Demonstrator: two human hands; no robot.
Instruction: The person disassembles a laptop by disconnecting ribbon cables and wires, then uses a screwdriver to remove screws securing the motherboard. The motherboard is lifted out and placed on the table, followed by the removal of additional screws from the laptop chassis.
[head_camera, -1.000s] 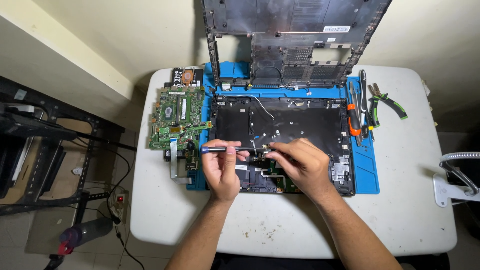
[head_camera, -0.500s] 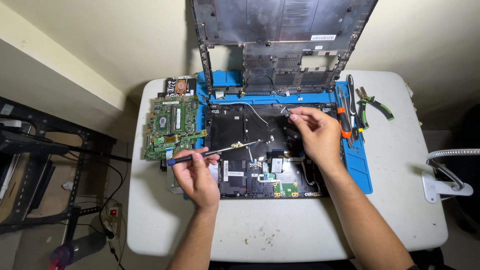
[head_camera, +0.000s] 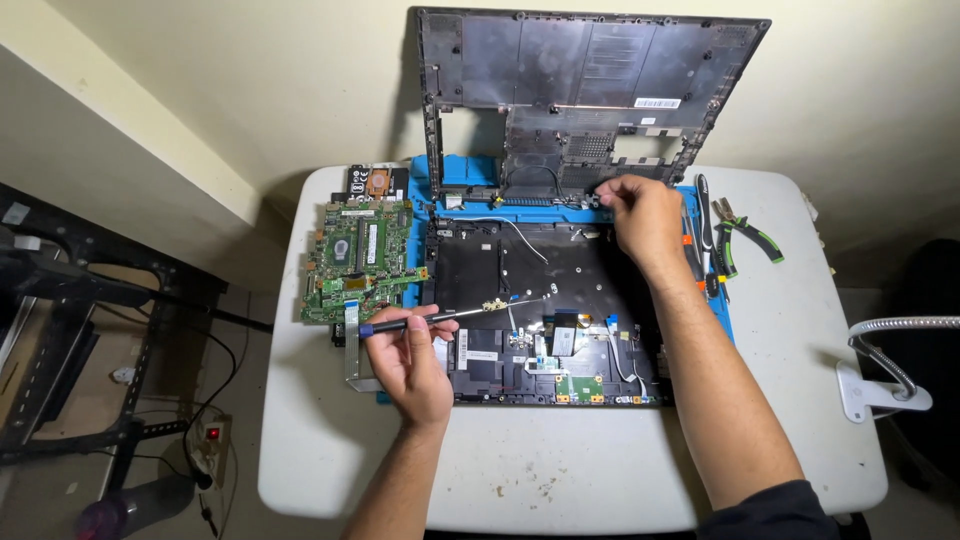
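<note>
We see the opened laptop base (head_camera: 540, 310) lying on a blue work mat (head_camera: 462, 172) in the middle of the white desk (head_camera: 800, 380), its dark inner tray and small boards exposed. The left hand (head_camera: 410, 360) is closed around a screwdriver (head_camera: 440, 317), whose shaft runs level to the right across the base. The right hand (head_camera: 640, 215) reaches to the far edge of the base, fingers pinched together at the hinge line; we cannot tell what they hold. A dark bottom cover (head_camera: 590, 90) leans upright against the wall just behind. A green motherboard (head_camera: 360, 260) lies left of the base, touching the mat. Pliers and cutters (head_camera: 735, 235) rest on the right, beside the mat.
</note>
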